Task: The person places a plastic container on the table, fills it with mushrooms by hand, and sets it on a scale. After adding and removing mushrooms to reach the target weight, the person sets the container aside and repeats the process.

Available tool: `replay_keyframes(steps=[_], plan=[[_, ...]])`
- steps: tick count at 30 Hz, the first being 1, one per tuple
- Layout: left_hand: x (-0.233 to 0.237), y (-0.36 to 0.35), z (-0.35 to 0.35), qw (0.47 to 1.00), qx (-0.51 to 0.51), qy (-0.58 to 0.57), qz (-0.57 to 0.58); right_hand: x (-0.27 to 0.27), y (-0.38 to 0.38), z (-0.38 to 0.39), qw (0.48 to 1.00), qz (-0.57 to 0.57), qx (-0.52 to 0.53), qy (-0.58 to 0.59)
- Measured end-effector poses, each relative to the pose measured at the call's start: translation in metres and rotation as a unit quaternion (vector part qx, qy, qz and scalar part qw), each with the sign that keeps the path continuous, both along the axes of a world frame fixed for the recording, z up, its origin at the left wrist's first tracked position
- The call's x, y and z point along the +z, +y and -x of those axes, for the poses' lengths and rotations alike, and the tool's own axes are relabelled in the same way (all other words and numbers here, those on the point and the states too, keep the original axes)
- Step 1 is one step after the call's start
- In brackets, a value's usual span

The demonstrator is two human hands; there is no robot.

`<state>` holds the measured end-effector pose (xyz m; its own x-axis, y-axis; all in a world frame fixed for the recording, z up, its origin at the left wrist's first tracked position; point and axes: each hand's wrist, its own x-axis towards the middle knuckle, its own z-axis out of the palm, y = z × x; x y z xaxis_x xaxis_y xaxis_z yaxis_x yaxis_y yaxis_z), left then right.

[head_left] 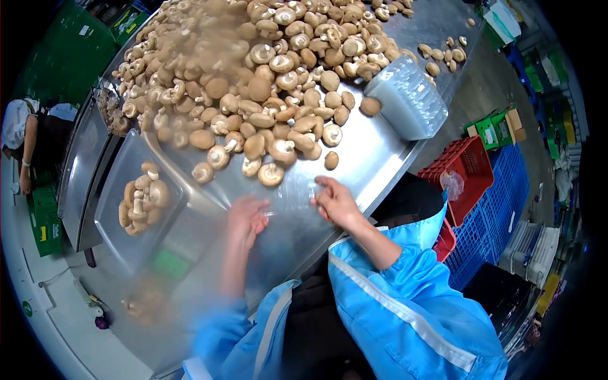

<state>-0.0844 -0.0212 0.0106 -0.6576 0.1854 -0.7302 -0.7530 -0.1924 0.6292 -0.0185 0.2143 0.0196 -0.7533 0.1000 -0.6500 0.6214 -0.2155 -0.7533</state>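
A clear ridged plastic tray lies between my hands, low over the steel table, and no mushrooms show in it. My left hand is at its left edge with the fingers bent, somewhat blurred. At the right edge, my right hand has its fingers curled around the rim and the index finger straighter. Just beyond the tray spreads a big heap of brown-capped shiitake mushrooms. The closest one, a shiitake with its pale underside up, sits near the tray's far side.
A stack of clear trays stands at the table's right edge. On the left, a clear plastic bin holds several mushrooms. Red crates and a blue pallet are on the floor at right. Another person's arm shows far left.
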Motion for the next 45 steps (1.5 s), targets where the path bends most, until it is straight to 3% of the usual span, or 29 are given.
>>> replay_keyframes(steps=[2,4,6,10,15,22,27,34,40,42,45], plan=[[0.006,0.032,0.039,0.998,0.063,0.005,0.002,-0.018,0.007,0.038,0.997,-0.013,-0.067,0.032],[-0.013,0.048,0.077,0.996,0.033,0.077,-0.013,-0.025,0.013,0.079,0.987,-0.11,-0.085,0.086],[-0.025,0.062,0.104,0.992,0.075,0.095,-0.024,-0.034,0.018,0.112,0.975,-0.144,-0.105,0.132],[-0.02,0.07,0.109,0.991,0.072,0.115,-0.018,-0.027,0.025,0.137,0.983,-0.098,-0.096,0.12],[-0.024,0.057,0.075,0.979,0.071,0.19,0.003,-0.035,0.017,0.101,0.986,-0.012,-0.097,0.137],[-0.004,0.027,0.013,0.978,0.076,0.193,0.022,-0.028,-0.003,0.058,0.99,0.038,-0.079,0.108],[0.003,0.001,-0.023,0.982,0.093,0.166,-0.013,-0.019,-0.012,0.034,0.993,0.051,-0.035,0.105],[0.021,-0.044,-0.059,0.992,0.022,0.12,-0.025,-0.012,-0.008,0.008,0.994,0.054,0.003,0.094],[0.056,-0.132,-0.076,0.955,0.162,0.229,0.098,-0.013,-0.003,0.001,0.995,0.043,0.003,0.085],[0.066,-0.169,-0.075,0.914,0.253,0.286,0.141,-0.014,-0.003,0.0,0.995,0.067,-0.003,0.072],[0.062,-0.225,-0.058,0.838,0.258,0.342,0.337,-0.014,-0.003,-0.002,0.993,0.085,0.014,0.076]])
